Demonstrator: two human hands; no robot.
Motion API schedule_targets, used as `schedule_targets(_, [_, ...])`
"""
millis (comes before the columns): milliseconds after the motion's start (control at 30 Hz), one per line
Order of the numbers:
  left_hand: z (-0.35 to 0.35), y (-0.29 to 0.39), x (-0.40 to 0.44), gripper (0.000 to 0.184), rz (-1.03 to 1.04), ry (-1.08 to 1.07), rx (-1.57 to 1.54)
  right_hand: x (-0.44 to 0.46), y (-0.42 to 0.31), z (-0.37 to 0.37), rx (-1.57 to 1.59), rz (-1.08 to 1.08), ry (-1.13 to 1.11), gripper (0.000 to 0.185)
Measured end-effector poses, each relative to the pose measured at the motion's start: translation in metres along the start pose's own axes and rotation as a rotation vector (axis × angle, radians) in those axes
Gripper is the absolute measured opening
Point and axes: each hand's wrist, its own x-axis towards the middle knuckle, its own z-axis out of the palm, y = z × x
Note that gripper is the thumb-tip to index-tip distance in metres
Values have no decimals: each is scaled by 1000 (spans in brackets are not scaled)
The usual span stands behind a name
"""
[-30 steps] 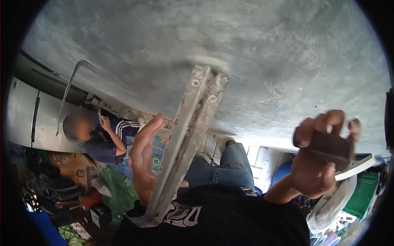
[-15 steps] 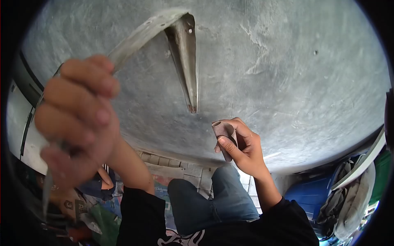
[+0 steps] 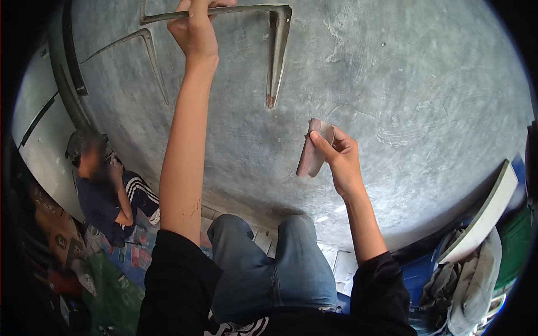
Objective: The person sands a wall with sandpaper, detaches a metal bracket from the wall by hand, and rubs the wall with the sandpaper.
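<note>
High on the grey wall, my left hand [image 3: 193, 31] is closed round the horizontal arm of a metal shelf bracket [image 3: 241, 10]; some of its fingers are cut off by the top of the view. The bracket's other arm tapers down the wall to a brownish tip. Lower and to the right, my right hand [image 3: 342, 157] pinches a curled piece of sandpaper [image 3: 308, 151] between thumb and fingers. The sandpaper is held out in front of the wall, apart from the bracket.
A second bracket [image 3: 148, 47] is on the wall [image 3: 381, 112] to the left. A person [image 3: 103, 190] sits low at the left beside a cardboard box [image 3: 59, 235]. A long white panel [image 3: 482, 213] leans at the right over grey cloth [image 3: 448, 285].
My left hand has moved from close to the camera up to the bracket's arm. My right hand has risen slightly with the sandpaper. The view has shifted, showing the second bracket and the seated person.
</note>
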Motion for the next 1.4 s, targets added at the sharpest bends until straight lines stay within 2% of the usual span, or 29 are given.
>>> schedule_targets(67, [-15,0,6,22,29,-68,76,7,-4,-3,-91,0,21,15])
schedule_targets(133, [-23,3,13,23,17,-274,206,24,4,-10,-196,-48,-2,18])
schedule_targets(233, [-33,2,18,25,35,-351,282,48,4,-5,-354,-180,89,23])
schedule_targets(267, [-35,1,20,25,42,-353,282,57,7,-3,-351,-187,90,23])
schedule_targets(367, [-37,-4,25,25,43,-390,201,81,11,13,-669,-453,202,25])
schedule_targets(500, [-36,-4,24,24,54,-417,147,103,-6,35,-706,-582,247,15])
schedule_targets(633, [-38,-9,28,22,86,-437,83,133,-14,42,-683,-704,272,13])
schedule_targets(700, [-45,-16,34,22,93,-493,76,145,-11,43,-810,-884,324,18])
schedule_targets(733, [-49,-18,37,22,103,-539,65,147,-7,45,-806,-875,327,18])
schedule_targets(800, [-55,-22,44,24,115,-575,82,141,3,48,-996,-1024,370,18])
schedule_targets(900, [-62,-25,52,28,89,-653,102,129,17,53,-1026,-962,378,23])
schedule_targets(1000, [-74,-29,62,28,35,-639,54,134,10,51,-961,-936,368,31])
schedule_targets(1133, [-69,-23,58,29,59,-701,104,142,16,53,-888,-991,388,30])
schedule_targets(1233, [-66,-22,55,31,77,-658,55,134,26,56,-927,-913,437,27])
schedule_targets(1300, [-64,-22,53,31,61,-666,25,136,29,57,-743,-858,458,23])
schedule_targets(1400, [-63,-23,51,31,34,-673,-48,150,4,60,-583,-895,476,20])
